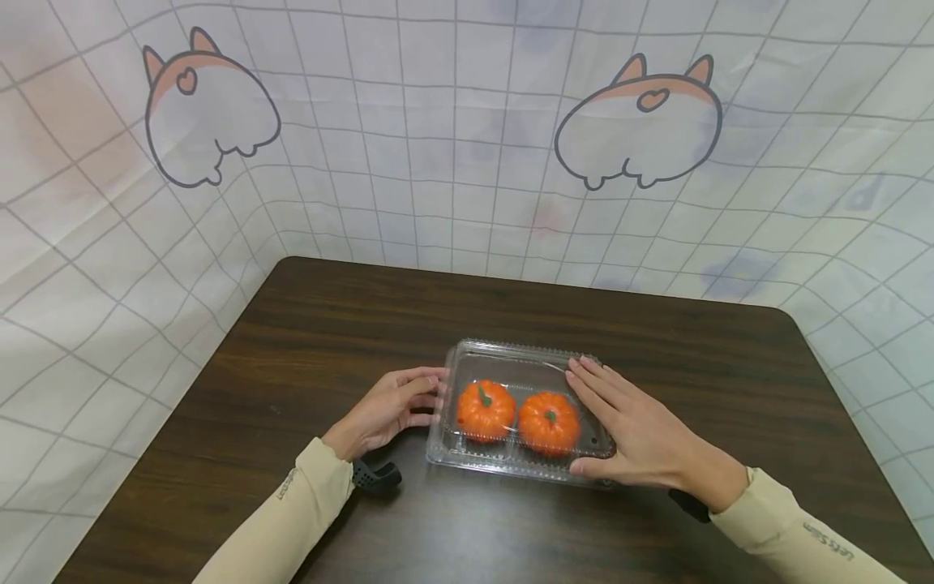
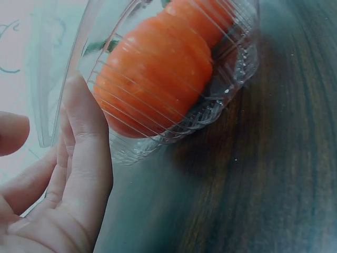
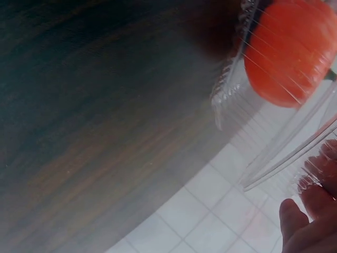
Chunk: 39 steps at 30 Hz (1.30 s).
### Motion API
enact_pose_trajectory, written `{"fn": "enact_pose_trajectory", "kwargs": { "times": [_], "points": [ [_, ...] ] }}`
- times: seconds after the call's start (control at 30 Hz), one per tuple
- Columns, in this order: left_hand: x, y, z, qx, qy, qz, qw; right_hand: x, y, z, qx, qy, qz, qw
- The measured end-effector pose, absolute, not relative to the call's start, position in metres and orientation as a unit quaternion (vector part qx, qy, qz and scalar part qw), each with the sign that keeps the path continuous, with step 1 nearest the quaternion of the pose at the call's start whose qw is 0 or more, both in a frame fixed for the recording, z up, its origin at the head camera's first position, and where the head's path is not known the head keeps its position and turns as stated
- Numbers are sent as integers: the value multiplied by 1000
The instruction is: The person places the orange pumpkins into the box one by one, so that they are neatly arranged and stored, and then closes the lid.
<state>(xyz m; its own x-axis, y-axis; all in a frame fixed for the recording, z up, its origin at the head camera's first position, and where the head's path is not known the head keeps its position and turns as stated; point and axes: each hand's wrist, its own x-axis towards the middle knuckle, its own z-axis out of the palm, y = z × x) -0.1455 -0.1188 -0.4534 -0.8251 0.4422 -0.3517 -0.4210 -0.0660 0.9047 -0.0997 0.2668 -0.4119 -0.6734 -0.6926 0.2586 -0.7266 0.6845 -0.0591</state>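
A clear plastic clamshell box (image 1: 503, 350) with ridged walls sits on the dark wood table (image 1: 350, 316). Inside it, side by side, are two small orange pumpkins, the left one (image 1: 485, 411) and the right one (image 1: 549, 423), each with a green stem. My left hand (image 1: 394, 401) touches the box's left edge; in the left wrist view its fingers (image 2: 87, 142) lie fairly straight along the clear rim, thumb apart. My right hand (image 1: 638, 430) rests across the box's right end with extended fingers, thumb near the front corner. Whether the lid is latched I cannot tell.
A white grid-patterned cloth (image 1: 430, 146) with cartoon animal prints stands behind and beside the table. A dark band (image 1: 375, 477) hangs at the left wrist and another (image 1: 688, 504) at the right.
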Motion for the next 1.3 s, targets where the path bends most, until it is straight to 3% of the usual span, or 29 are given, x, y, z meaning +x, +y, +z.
{"fn": "enact_pose_trajectory", "kwargs": {
  "times": [0.3,0.77,1.13,1.3],
  "points": [
    [-134,-123,-454,11,637,708,305,-98,270,-421,393,-906,76,135],
    [-105,-135,-452,100,607,688,385,-98,274,-425,394,-902,94,148],
    [-98,-128,-453,94,632,662,392,-95,280,-424,384,-899,149,150],
    [-97,-127,-453,103,647,647,391,-85,292,-421,333,-917,181,128]
  ]
}}
